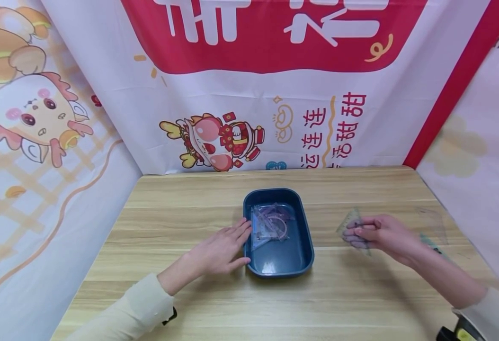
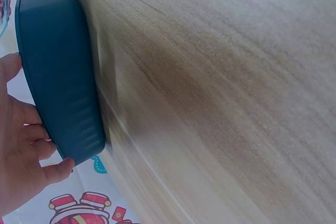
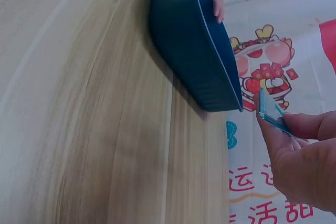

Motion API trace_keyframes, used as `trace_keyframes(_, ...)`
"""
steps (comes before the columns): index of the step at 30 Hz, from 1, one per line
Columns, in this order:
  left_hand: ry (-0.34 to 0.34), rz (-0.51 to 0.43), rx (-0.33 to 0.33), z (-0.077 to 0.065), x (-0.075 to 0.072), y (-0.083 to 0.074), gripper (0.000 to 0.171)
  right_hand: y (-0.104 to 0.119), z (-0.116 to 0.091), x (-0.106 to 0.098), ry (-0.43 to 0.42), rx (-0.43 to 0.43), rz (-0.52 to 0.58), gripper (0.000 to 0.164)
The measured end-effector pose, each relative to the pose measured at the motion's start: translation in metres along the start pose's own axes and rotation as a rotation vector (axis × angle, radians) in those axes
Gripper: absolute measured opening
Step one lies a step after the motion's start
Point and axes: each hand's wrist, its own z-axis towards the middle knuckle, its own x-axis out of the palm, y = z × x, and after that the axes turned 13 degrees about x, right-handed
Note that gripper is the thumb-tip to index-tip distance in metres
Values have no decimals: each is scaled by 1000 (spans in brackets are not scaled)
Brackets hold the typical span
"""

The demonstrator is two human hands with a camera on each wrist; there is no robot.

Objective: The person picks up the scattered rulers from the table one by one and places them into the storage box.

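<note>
A dark blue rectangular box stands on the wooden table. In its far left part lie a clear protractor and a bluish set square, overlapping other clear pieces. My left hand rests on the box's left rim with fingers spread; the left wrist view shows its fingertips along the rim. To the right of the box, my right hand pinches a see-through greenish set square between thumb and fingers, above the table. The right wrist view shows this set square nearly edge-on.
Near the table's right edge lie a clear triangular piece and a teal-green clear piece, partly hidden by the right forearm. Printed cloth hangs behind the table and on both sides.
</note>
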Motion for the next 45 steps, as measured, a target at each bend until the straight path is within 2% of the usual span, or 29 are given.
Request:
trace_keyframes(5, 3, 1, -3, -1, -2, -1, 81, 8, 6, 10, -4, 20, 1, 42)
trace_keyframes(13, 9, 6, -6, -1, -2, -1, 81, 21, 14, 25, -33, 77, -57, 49)
trace_keyframes(22, 6, 14, 6, 0, -1, -2, 80, 31, 23, 36, 9, 31, -72, 43)
trace_keyframes(37, 10, 10, 3, -1, 0, -2, 80, 51, 42, 59, 56, 20, -66, 39)
trace_keyframes(45, -11, 25, 15, -1, 0, 0, 80, 68, 52, 71, 73, 37, -132, 35)
